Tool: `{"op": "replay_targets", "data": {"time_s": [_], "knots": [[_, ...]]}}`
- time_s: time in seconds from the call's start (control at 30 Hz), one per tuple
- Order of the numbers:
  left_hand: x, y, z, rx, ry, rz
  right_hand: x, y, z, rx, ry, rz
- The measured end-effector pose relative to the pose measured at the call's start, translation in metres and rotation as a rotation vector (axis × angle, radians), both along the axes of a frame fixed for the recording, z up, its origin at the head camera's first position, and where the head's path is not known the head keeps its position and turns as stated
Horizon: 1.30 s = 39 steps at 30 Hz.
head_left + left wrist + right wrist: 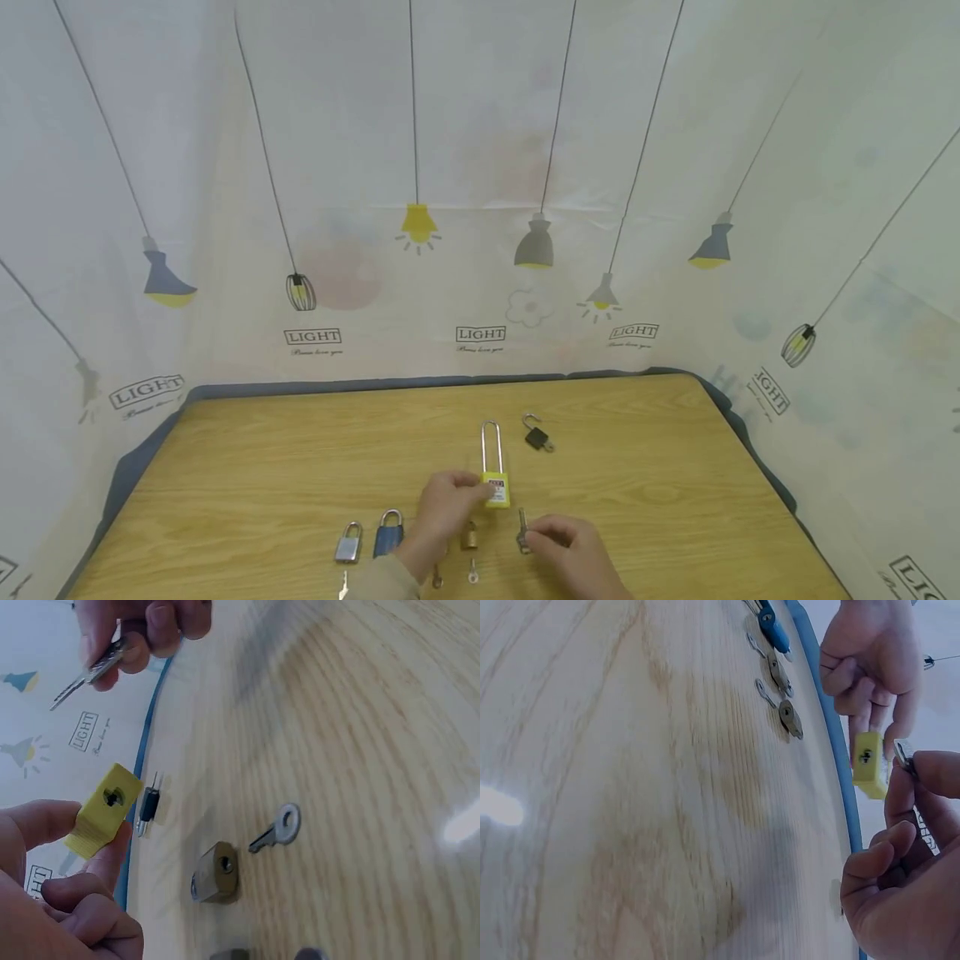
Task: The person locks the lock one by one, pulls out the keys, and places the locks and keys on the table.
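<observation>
A yellow padlock (498, 501) with a long steel shackle and a printed label is gripped between thumb and fingers of my left hand (444, 506). Its shackle points away from me, and the keyhole in its base shows in the left wrist view. Close to its right, my right hand (576, 557) pinches a silver key (88, 679) by the head, blade jutting out. Key and padlock (868, 769) are apart. On the table below my hands lie a brass padlock (469, 537) and, in front of it, a small key (472, 573).
A black padlock (537, 438) with its shackle open lies farther back. To the left are a blue padlock (387, 541) and a silver padlock (347, 548), with a key (343, 585) before the silver one. Behind the wooden table (300, 450) hangs a lamp-printed curtain (480, 283).
</observation>
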State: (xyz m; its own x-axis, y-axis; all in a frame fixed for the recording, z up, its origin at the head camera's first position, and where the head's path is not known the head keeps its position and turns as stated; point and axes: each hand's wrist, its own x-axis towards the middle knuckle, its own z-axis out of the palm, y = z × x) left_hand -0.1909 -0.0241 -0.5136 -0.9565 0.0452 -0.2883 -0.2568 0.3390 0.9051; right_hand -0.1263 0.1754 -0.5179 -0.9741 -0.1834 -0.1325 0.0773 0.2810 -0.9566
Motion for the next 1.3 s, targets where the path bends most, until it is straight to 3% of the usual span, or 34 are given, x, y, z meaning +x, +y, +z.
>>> {"op": "replay_targets", "data": {"time_s": [0.17, 0.33, 0.77, 1.3], "knots": [[0.003, 0.007, -0.006, -0.033, -0.03, -0.018, 0.0, 0.005, 0.003, -0.014, 0.002, -0.024], [0.007, 0.013, -0.005, -0.123, -0.047, -0.028, -0.001, 0.008, 0.002, -0.016, -0.003, -0.034], [0.013, 0.02, -0.009, -0.233, 0.019, -0.079, -0.002, 0.012, -0.002, -0.035, -0.015, -0.008], [0.015, 0.016, -0.002, -0.395, 0.08, -0.086, -0.002, 0.015, -0.007, 0.026, -0.005, -0.013]]}}
